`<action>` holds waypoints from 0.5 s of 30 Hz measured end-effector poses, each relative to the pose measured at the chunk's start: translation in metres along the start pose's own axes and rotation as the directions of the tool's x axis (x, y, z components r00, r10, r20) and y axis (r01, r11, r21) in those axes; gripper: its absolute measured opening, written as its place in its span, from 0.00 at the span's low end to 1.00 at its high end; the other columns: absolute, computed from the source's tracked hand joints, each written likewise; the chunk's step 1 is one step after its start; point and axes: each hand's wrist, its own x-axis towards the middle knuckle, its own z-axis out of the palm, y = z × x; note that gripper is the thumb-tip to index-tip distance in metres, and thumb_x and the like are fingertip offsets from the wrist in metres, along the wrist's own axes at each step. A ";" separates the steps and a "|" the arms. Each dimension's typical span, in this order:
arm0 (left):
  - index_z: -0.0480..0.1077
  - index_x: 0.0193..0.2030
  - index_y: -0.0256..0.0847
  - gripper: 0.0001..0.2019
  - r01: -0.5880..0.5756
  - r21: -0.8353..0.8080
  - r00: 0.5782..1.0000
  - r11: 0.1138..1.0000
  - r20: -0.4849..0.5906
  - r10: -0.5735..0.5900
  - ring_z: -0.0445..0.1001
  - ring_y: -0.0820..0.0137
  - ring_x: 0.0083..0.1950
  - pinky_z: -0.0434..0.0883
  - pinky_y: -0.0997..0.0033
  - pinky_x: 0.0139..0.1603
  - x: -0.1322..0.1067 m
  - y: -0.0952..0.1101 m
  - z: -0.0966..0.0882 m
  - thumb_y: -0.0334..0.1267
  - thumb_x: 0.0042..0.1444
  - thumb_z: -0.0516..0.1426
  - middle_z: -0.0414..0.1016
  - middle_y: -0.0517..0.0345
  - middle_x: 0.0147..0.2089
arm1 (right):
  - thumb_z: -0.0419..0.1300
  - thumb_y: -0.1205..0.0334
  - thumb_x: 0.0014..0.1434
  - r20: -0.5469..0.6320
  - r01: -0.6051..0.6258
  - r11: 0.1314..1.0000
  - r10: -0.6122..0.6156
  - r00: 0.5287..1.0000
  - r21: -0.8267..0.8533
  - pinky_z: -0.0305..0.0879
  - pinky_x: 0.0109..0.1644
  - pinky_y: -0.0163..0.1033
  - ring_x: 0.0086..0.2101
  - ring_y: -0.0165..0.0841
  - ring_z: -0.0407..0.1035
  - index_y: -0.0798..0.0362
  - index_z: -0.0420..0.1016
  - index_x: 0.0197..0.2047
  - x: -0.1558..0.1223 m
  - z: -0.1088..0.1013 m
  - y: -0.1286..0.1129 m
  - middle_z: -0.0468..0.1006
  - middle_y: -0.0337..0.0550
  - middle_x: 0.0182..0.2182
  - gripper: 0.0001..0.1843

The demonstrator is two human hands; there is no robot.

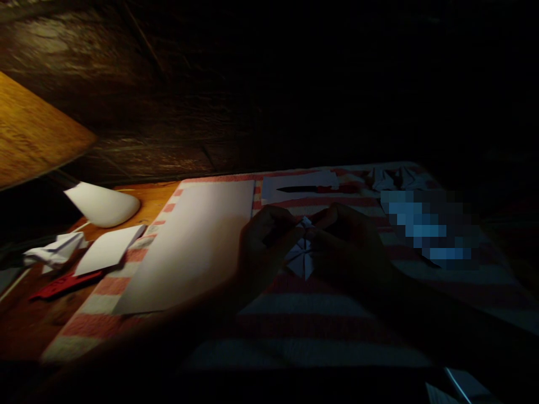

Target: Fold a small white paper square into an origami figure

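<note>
The scene is very dark. My left hand (265, 238) and my right hand (349, 241) meet over a red and white striped cloth (320, 314). Both pinch a small white folded paper piece (302, 255) with creases fanning out from its middle. The fingers of both hands are curled onto its upper edge. The lower part of the paper hangs between my hands, just above the cloth.
A large white sheet (197, 241) lies left of my hands. Farther left on the wooden table are a white lamp shade (103, 205), a small white sheet (110, 248), a crumpled folded paper (54, 251) and a red strip (63, 285). More paper with a dark blade-like shape (303, 187) lies behind.
</note>
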 end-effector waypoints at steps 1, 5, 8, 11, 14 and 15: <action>0.73 0.32 0.41 0.07 -0.002 0.008 1.000 1.000 -0.001 0.002 0.73 0.73 0.30 0.69 0.76 0.29 0.000 0.000 0.000 0.30 0.50 0.67 0.76 0.62 0.30 | 0.77 0.60 0.48 -0.004 0.000 1.000 0.000 1.000 0.005 0.68 0.33 0.36 0.29 0.30 0.73 0.52 0.74 0.25 0.000 0.000 -0.001 0.81 0.39 0.30 0.15; 0.72 0.32 0.41 0.06 -0.020 0.049 1.000 0.999 -0.010 0.021 0.72 0.74 0.29 0.69 0.77 0.29 -0.002 -0.001 0.000 0.31 0.51 0.66 0.75 0.62 0.29 | 0.77 0.59 0.49 0.015 0.002 1.000 -0.003 1.000 0.013 0.68 0.33 0.36 0.29 0.30 0.73 0.52 0.75 0.24 -0.001 0.001 -0.003 0.81 0.40 0.30 0.15; 0.72 0.33 0.40 0.05 -0.063 0.088 0.998 0.994 -0.011 0.065 0.73 0.75 0.30 0.69 0.78 0.29 -0.003 -0.003 0.001 0.31 0.52 0.64 0.75 0.62 0.30 | 0.76 0.59 0.50 0.036 0.010 1.000 -0.011 0.999 0.007 0.68 0.33 0.36 0.29 0.30 0.72 0.53 0.75 0.24 -0.001 0.002 -0.003 0.80 0.39 0.29 0.15; 0.72 0.33 0.39 0.03 -0.142 0.148 0.990 0.979 0.011 0.142 0.74 0.74 0.32 0.70 0.79 0.31 -0.004 -0.003 0.001 0.32 0.55 0.63 0.75 0.61 0.30 | 0.77 0.59 0.49 0.027 -0.009 0.999 0.008 1.000 0.038 0.67 0.33 0.35 0.29 0.29 0.71 0.53 0.75 0.23 -0.001 0.004 -0.003 0.78 0.38 0.29 0.15; 0.73 0.33 0.39 0.02 -0.200 0.191 0.980 0.961 0.034 0.197 0.74 0.75 0.32 0.71 0.79 0.31 -0.005 -0.002 0.001 0.32 0.58 0.61 0.74 0.61 0.30 | 0.76 0.59 0.50 0.021 -0.017 0.998 0.016 1.000 0.055 0.65 0.31 0.33 0.28 0.27 0.70 0.53 0.73 0.23 -0.002 0.005 -0.004 0.77 0.37 0.28 0.16; 0.72 0.34 0.39 0.02 -0.211 0.195 0.977 0.958 0.040 0.207 0.74 0.75 0.32 0.71 0.79 0.31 -0.005 -0.002 0.001 0.31 0.58 0.61 0.74 0.62 0.30 | 0.76 0.59 0.51 0.021 -0.009 0.999 0.008 1.000 0.048 0.65 0.31 0.33 0.28 0.27 0.70 0.53 0.73 0.23 -0.002 0.006 -0.004 0.77 0.37 0.28 0.16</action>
